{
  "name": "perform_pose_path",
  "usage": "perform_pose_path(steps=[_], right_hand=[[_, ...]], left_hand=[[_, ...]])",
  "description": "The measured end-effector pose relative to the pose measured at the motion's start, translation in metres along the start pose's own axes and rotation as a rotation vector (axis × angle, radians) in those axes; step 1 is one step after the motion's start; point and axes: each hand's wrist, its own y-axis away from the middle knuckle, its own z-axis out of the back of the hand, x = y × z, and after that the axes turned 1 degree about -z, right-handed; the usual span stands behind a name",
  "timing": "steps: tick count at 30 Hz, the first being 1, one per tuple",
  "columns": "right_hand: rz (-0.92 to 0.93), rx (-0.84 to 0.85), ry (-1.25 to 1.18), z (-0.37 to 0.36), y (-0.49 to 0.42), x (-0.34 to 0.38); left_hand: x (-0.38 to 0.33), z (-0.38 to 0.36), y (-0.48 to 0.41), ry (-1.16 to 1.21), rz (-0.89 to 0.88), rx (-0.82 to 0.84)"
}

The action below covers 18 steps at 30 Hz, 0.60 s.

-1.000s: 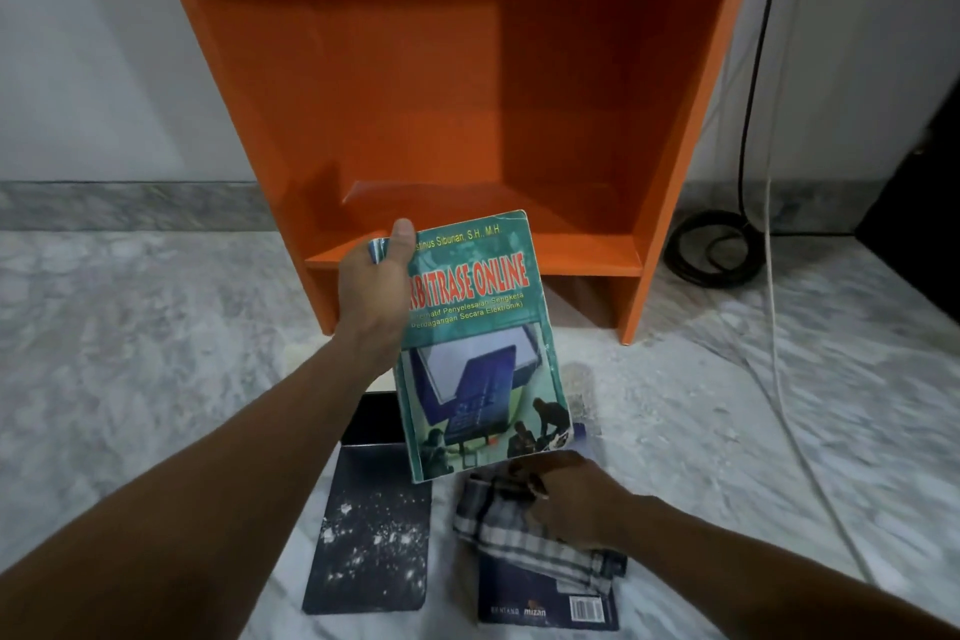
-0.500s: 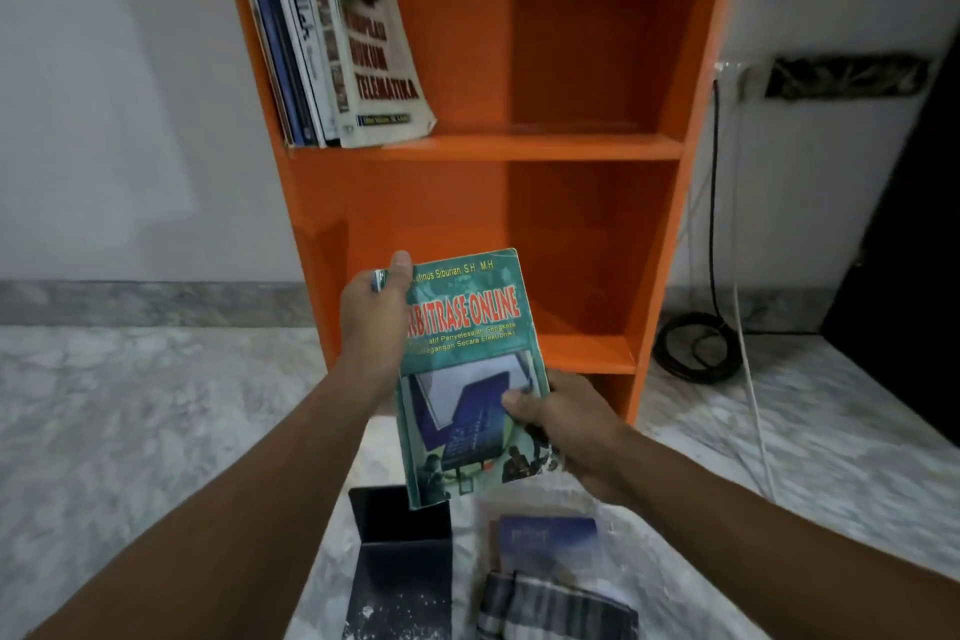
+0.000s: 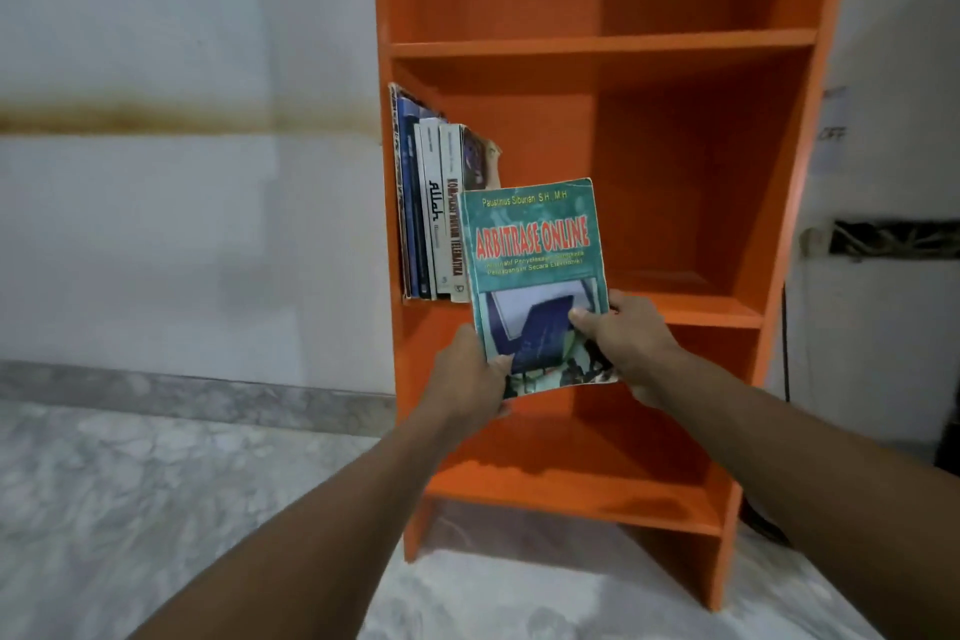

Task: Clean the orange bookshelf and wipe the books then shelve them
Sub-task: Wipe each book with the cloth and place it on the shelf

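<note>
Two hands: the left hand grips the lower left corner of the green book, thumb on the cover. The right hand pinches the lower right edge, thumb in front and fingers behind. Both are clamped on the book.
Book's place: it is held upright in the air before the orange bookshelf, cover towards the camera. Its top left corner overlaps the row of shelved books; whether they touch, I cannot tell.
Shelved row: several books stand against the bookshelf's left wall on the middle shelf board, which is bare to their right.
Handling: it looks like a thin paperback, probably light and floppy. The cover is worn and its bottom edge curls, so it would likely bend if pushed by one corner.
Where to hold: low and near the spine seems best, which leaves the top free to enter the gap.
Step in hand: it looks like shelving beside the row.
Risk: the soft corners may catch on the neighbouring cover.
</note>
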Motion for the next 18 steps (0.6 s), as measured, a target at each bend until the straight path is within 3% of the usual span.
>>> perform_pose_path(steps=[6, 18], right_hand=[[-0.046, -0.006, 0.137, 0.009, -0.051, 0.022], [-0.053, 0.16, -0.048, -0.006, -0.16, 0.024]], left_hand=[[-0.025, -0.001, -0.024, -0.167, -0.133, -0.053], [-0.038, -0.03, -0.102, -0.441, 0.014, -0.33]])
